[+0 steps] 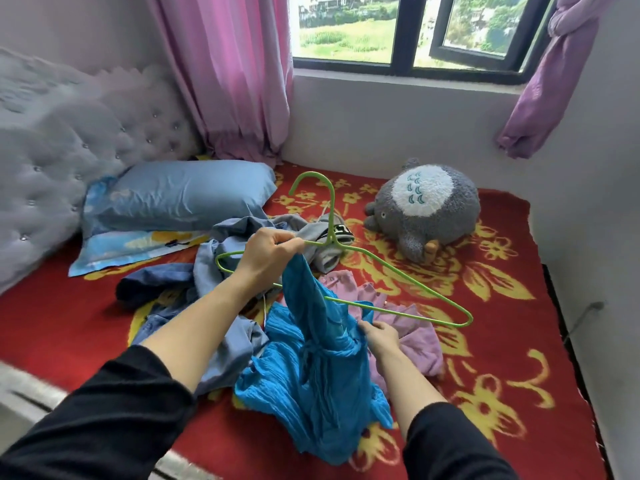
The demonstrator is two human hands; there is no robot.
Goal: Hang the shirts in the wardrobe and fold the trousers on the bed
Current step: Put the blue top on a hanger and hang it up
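Observation:
My left hand (269, 252) pinches a green plastic hanger (398, 271) together with the top of a bright blue crinkled shirt (311, 362), holding both above the bed. The shirt hangs down from that grip onto the red blanket. My right hand (379, 336) grips the shirt's fabric lower down on its right side, just under the hanger's bottom bar. Behind them lies a heap of clothes: blue-grey garments (228, 337), denim trousers (156, 282), a grey piece (311, 233) and a lilac garment (412, 330). The wardrobe is out of view.
A red blanket with yellow flowers (519, 358) covers the bed. A blue pillow (180, 195) lies at the tufted headboard (69, 140). A grey plush toy (426, 209) sits at the back right, under the window (415, 29) with pink curtains (235, 81).

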